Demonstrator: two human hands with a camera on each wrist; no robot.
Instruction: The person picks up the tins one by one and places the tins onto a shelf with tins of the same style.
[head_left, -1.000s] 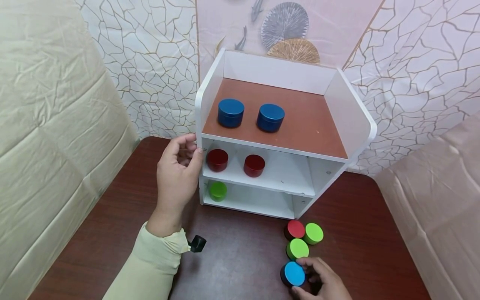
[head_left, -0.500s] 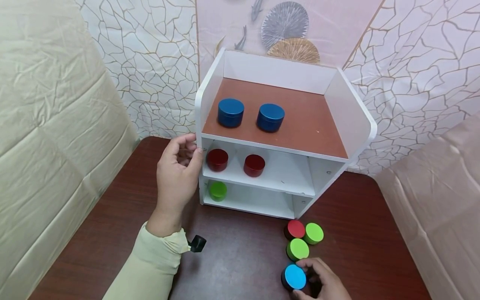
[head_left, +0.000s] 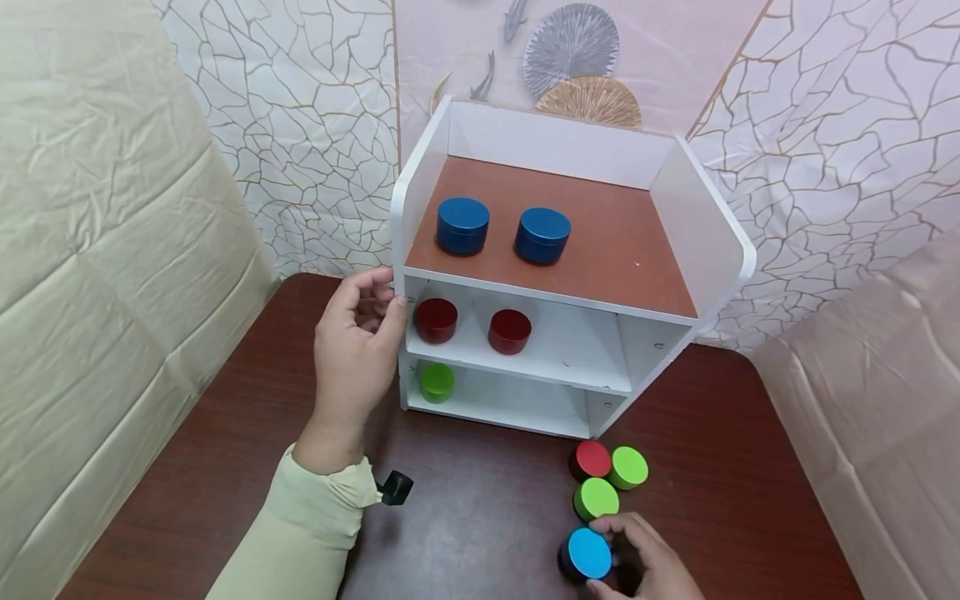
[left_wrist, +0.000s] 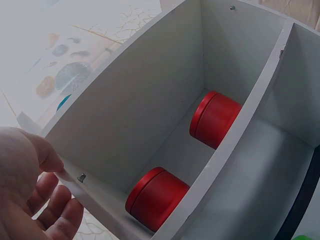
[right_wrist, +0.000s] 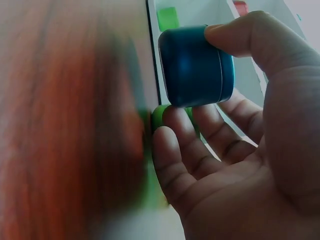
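My left hand (head_left: 354, 358) grips the front edge of the left side panel on a white shelf unit (head_left: 510, 379), thumb in front and fingers behind. At the lower right, my right hand (head_left: 651, 560) holds a round blue tin (head_left: 589, 553) between thumb and fingertips; the right wrist view shows this blue tin (right_wrist: 197, 67) tipped sideways to the camera. Two blue tins (head_left: 462, 226) (head_left: 542, 236) stand on the brown top. Two red tins (head_left: 436, 321) (head_left: 510, 332) occupy the middle shelf, and a green tin (head_left: 437, 382) sits at the left of the bottom shelf.
Between the right hand and the shelf unit, a red tin (head_left: 592, 460) and two green tins (head_left: 629, 467) (head_left: 597, 498) stand close together on the dark wooden table (head_left: 465, 508). Cloth-covered walls (head_left: 105, 250) rise at the sides. Raised panels edge the unit's top.
The blue tin in my right hand has shifted very slightly, its top tilting a little. My left hand keeps its grip on the shelf unit, and the other tins stay put.
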